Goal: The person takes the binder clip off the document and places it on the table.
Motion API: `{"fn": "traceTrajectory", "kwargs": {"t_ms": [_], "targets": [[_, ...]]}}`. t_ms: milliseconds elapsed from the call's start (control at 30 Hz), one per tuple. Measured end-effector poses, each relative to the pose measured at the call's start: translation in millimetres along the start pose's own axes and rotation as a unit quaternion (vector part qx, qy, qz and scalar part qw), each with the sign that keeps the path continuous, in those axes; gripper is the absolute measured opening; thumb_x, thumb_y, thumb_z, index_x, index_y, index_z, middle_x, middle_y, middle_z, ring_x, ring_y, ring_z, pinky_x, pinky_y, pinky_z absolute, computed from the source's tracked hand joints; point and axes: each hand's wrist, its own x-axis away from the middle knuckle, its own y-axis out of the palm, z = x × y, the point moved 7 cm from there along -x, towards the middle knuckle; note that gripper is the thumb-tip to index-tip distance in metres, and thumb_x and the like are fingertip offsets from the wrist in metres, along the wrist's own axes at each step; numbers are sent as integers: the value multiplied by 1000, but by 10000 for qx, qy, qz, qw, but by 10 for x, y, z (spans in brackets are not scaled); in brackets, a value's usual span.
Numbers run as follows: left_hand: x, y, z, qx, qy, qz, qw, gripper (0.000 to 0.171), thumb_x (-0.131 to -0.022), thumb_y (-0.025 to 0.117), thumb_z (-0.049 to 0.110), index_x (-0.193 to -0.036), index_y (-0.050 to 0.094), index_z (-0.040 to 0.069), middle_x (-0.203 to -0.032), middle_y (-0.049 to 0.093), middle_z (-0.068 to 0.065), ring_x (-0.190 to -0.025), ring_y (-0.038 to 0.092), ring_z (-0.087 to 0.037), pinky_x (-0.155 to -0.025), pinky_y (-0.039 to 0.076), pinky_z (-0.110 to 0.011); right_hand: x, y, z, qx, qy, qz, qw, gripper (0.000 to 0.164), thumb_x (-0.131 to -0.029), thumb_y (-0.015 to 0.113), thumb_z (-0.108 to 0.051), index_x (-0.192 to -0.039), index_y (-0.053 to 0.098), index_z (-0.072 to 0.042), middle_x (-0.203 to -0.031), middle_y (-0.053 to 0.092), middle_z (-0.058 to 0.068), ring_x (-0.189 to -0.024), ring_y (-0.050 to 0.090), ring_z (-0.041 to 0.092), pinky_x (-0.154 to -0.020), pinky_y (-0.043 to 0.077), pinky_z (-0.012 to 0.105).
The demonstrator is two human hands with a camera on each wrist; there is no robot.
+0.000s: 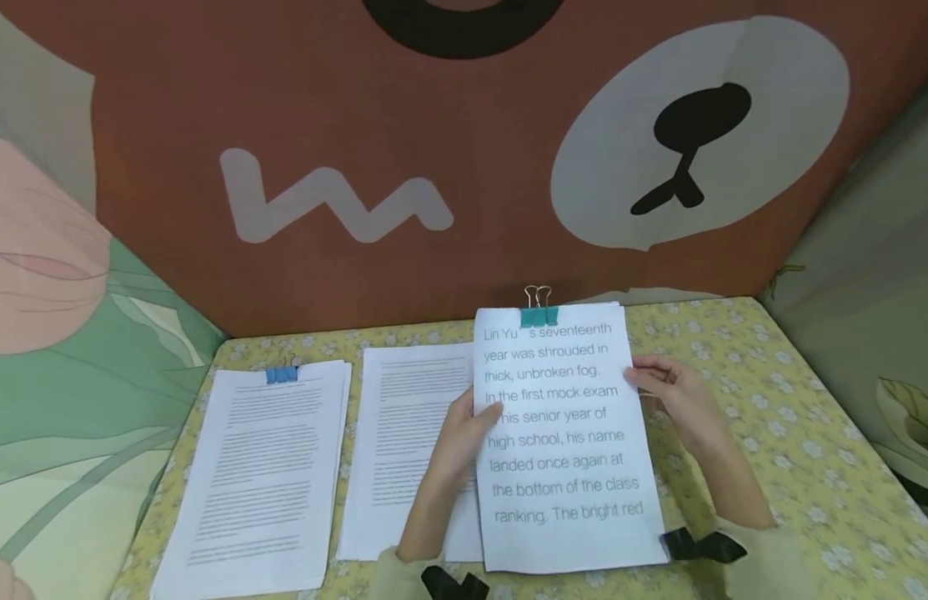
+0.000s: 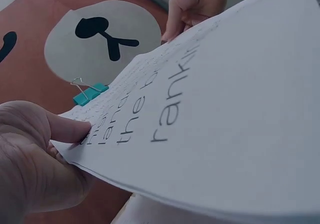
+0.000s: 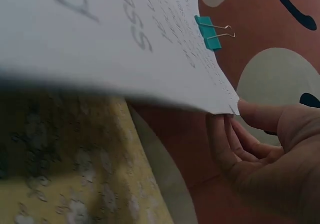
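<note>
A stack of printed paper (image 1: 564, 433) with large text is held up off the table by both hands. A teal binder clip (image 1: 539, 317) grips its top edge, wire handles pointing up. My left hand (image 1: 459, 433) pinches the stack's left edge, thumb lying on the printed face. On the opposite edge, my right hand (image 1: 677, 400) pinches the paper between thumb and fingers. In the left wrist view the left thumb (image 2: 70, 129) presses on the sheet. The right wrist view shows the right fingers (image 3: 225, 144) curled beneath the edge.
At the left lies another paper stack (image 1: 264, 475) with small print and a blue binder clip (image 1: 282, 375). Between the two, a small-print stack (image 1: 403, 442) is partly covered by the held one. The table wears a yellow floral cloth (image 1: 794, 467); a brown cartoon-bear backdrop (image 1: 494, 250) stands behind.
</note>
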Motion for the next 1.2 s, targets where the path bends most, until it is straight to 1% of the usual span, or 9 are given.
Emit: {"fn": "traceTrajectory", "kwargs": {"t_ms": [167,233,367,467,567,700,800,1000,1200], "targets": [[16,-40,-25,-24,21,108,9999,40,-104,54,17,-144,59,23,-120,73,0,-113,69,-18,-112,45,-44,-64,-193,-377,91,-951,472,9943,19,-104,66,-19,-119,67,-8,-103,71,-10,-93,68,4,-78,58,18],[31,-44,-25,-51,96,99,9999,41,-104,53,17,-146,58,20,-121,73,-1,-116,68,-19,-114,43,-46,-98,-234,-563,475,-1212,625,9895,16,-104,65,-21,-118,67,-12,-105,69,-11,-95,66,3,-78,56,15],[45,-56,-26,-158,231,86,9996,45,-105,52,18,-149,55,17,-130,70,1,-128,61,-19,-121,33,-50,-200,-181,-900,1506,-1403,570,9769,32,-105,63,-28,-126,66,-4,-115,68,-2,-96,64,2,-79,54,13],[48,-65,-22,-219,298,85,9993,47,-104,52,19,-151,53,17,-137,66,4,-136,55,-19,-124,26,-52,-315,-39,-1074,1922,-1339,125,9721,43,-106,62,-32,-133,62,1,-125,66,11,-99,64,6,-82,53,15],[59,-70,-18,-241,342,80,9991,48,-104,53,19,-152,52,18,-141,64,4,-139,53,-20,-124,25,-52,-447,143,-1174,2174,-1196,-428,9678,48,-105,62,-34,-137,60,1,-132,63,18,-110,63,17,-91,52,27],[59,-80,-28,-260,339,68,9991,47,-104,53,19,-152,52,17,-140,64,4,-137,55,-20,-123,26,-51,-630,348,-1187,2106,-941,-1031,9676,52,-104,64,-34,-140,57,3,-139,59,21,-124,57,34,-103,45,50],[58,-77,-39,-253,326,22,9991,47,-104,52,19,-151,53,17,-138,65,4,-136,55,-20,-124,26,-52,-741,456,-1151,1895,-808,-1400,9685,54,-104,65,-30,-143,53,5,-143,56,22,-130,52,37,-109,40,58],[60,-78,-35,-227,320,-50,9992,46,-105,52,19,-151,53,18,-137,66,5,-134,57,-19,-123,27,-52,-882,641,-1045,1916,-608,-2168,9553,58,-103,66,-31,-147,51,3,-144,56,21,-127,54,37,-108,42,54],[60,-51,-50,-164,198,-211,9994,46,-105,52,18,-150,53,18,-127,71,0,-112,70,-20,-113,44,-44,-980,773,-928,2116,-488,-2643,9397,56,-103,64,-37,-145,55,-2,-136,63,15,-111,62,30,-93,52,38]]}}
